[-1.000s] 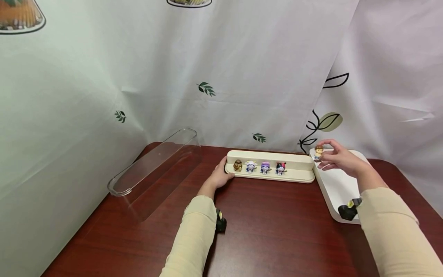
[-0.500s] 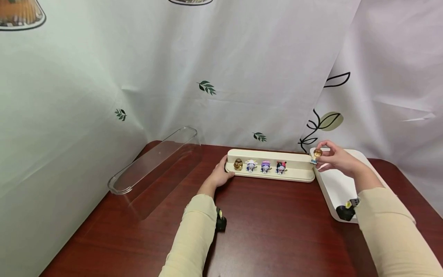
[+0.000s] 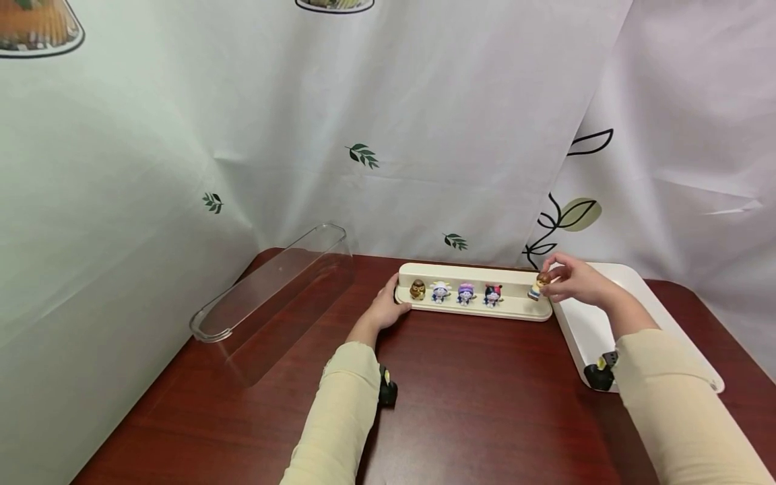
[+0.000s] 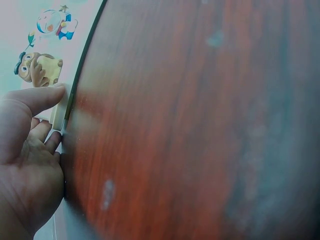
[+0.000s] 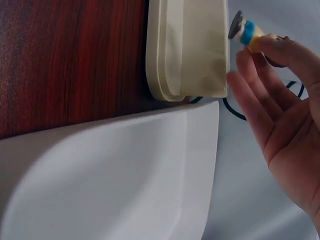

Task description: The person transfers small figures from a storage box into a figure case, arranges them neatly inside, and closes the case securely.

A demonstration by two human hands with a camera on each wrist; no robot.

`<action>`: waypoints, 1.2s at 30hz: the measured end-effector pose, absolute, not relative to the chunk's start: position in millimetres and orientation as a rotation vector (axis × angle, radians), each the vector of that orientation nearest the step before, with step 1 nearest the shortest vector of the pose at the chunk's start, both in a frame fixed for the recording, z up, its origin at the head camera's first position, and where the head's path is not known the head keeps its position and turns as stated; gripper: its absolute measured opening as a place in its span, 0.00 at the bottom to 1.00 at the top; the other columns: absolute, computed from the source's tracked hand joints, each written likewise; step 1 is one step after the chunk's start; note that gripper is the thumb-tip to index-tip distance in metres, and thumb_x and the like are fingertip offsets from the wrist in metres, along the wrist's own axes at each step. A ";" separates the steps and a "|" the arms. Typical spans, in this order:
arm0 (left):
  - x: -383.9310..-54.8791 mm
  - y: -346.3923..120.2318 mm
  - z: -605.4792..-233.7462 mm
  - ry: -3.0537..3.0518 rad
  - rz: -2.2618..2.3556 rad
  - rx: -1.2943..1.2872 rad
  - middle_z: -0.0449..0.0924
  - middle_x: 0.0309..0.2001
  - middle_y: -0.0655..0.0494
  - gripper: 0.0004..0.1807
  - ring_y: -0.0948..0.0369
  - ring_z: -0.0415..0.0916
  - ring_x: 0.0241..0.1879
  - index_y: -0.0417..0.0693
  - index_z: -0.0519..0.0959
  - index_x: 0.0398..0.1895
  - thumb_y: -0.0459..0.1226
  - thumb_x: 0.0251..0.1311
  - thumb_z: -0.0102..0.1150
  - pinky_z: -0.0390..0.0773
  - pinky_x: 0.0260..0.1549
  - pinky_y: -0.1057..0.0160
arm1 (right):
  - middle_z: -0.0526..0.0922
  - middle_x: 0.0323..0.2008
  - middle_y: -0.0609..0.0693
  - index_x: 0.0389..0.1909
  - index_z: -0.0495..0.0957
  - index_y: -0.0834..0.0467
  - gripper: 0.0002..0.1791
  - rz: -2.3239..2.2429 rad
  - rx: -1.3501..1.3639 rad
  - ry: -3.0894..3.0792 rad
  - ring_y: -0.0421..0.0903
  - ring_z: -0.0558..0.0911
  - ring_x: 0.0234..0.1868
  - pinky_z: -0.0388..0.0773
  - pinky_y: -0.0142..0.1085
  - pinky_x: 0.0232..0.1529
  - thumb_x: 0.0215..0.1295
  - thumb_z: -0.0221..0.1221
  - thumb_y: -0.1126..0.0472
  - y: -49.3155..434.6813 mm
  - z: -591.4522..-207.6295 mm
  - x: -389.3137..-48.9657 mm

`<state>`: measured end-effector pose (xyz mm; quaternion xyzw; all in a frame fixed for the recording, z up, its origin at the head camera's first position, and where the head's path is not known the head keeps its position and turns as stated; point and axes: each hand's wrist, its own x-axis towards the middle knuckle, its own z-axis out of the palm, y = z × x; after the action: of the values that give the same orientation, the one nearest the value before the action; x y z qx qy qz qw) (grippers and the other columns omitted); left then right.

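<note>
A long cream display base [image 3: 518,308] with a raised back step lies near the table's far edge. On it stand an owl figurine [image 3: 417,289] and, to its right, several small figures with white, purple and red-black headwear, such as the purple-hatted figurine [image 3: 465,294]. My left hand [image 3: 386,306] grips the base's left end, thumb on the front edge [image 4: 59,107]. Between thumb and fingertips, my right hand [image 3: 576,279] pinches a brown-haired boy figurine [image 3: 536,288], tilted, over the base's right end. In the right wrist view, the figurine's dark foot end [image 5: 236,25] points away from the hand.
A white tray [image 3: 591,330] lies right of the base, under my right forearm. At the left, a long clear plastic cover [image 3: 267,316] rests on the brown table [image 3: 467,391]. White printed cloth [image 3: 424,135] hangs behind and at the sides.
My right hand has carried the boy figurine left and down, from above the tray's far left corner to over the base's right end. The left hand stays on the base.
</note>
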<state>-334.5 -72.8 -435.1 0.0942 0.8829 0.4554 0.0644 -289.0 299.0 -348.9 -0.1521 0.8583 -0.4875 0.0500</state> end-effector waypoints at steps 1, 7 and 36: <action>-334.6 -72.9 -435.3 2.664 1.377 0.283 0.52 0.69 0.42 0.42 0.48 0.50 0.67 0.49 0.45 0.73 0.36 0.60 0.58 0.55 0.61 0.49 | 0.76 0.32 0.53 0.39 0.61 0.69 0.18 -1.452 -0.469 2.649 0.39 0.78 0.28 0.79 0.40 0.29 0.53 0.59 0.77 297.7 -349.1 -289.7; -335.3 -72.8 -435.5 2.667 1.371 0.271 0.52 0.69 0.42 0.43 0.47 0.50 0.67 0.49 0.45 0.73 0.36 0.60 0.58 0.55 0.61 0.48 | 0.77 0.32 0.60 0.36 0.65 0.69 0.16 -1.242 -0.521 2.811 0.40 0.78 0.28 0.77 0.35 0.26 0.50 0.61 0.77 291.0 -350.5 -293.8; -336.7 -71.9 -437.5 2.677 1.367 0.278 0.52 0.69 0.43 0.43 0.48 0.50 0.67 0.49 0.45 0.73 0.37 0.60 0.58 0.55 0.62 0.49 | 0.68 0.28 0.55 0.29 0.73 0.61 0.14 -0.846 -0.546 3.016 0.46 0.69 0.26 0.68 0.38 0.25 0.40 0.65 0.73 273.6 -361.1 -298.5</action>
<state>-336.7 -71.9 -437.5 0.0918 0.8852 0.4518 0.0615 -298.5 273.6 -361.1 -0.1716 0.9484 -0.2661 -0.0188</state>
